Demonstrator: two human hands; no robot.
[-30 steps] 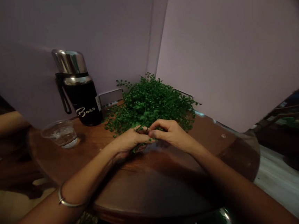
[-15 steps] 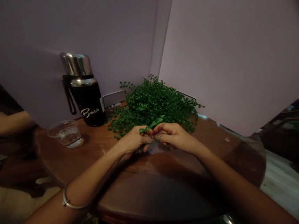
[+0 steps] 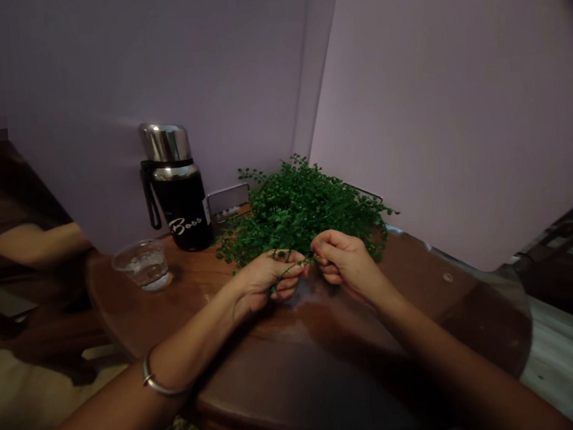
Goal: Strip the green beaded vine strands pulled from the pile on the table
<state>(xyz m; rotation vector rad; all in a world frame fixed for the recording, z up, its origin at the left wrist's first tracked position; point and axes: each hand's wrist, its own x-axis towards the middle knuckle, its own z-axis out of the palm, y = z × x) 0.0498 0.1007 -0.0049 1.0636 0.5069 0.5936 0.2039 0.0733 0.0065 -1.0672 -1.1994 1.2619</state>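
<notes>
In front of a bushy green plant point(image 3: 310, 199) with small round leaves, both my hands are raised above the table. My left hand point(image 3: 264, 277) is closed, pinching a thin green sprig point(image 3: 287, 269) that lies across its fingers. Close on its right, my right hand point(image 3: 343, 260) is closed too, thumb and forefinger pressed together near the sprig's end. What sits between those right fingertips is too small to make out. The plant's base is hidden behind the leaves and my hands.
On the left of the round wooden table point(image 3: 260, 371) stand a clear plastic cup point(image 3: 145, 266) of water and a black flask point(image 3: 185, 207) with a silver lid. A wire frame point(image 3: 229, 200) is by the wall. Another person's arm point(image 3: 38, 245) shows at far left.
My hands have drawn slightly apart and their fingers have changed grip; the sprig now shows along my left fingers. The view has shifted, so the table things appear lower and further right.
</notes>
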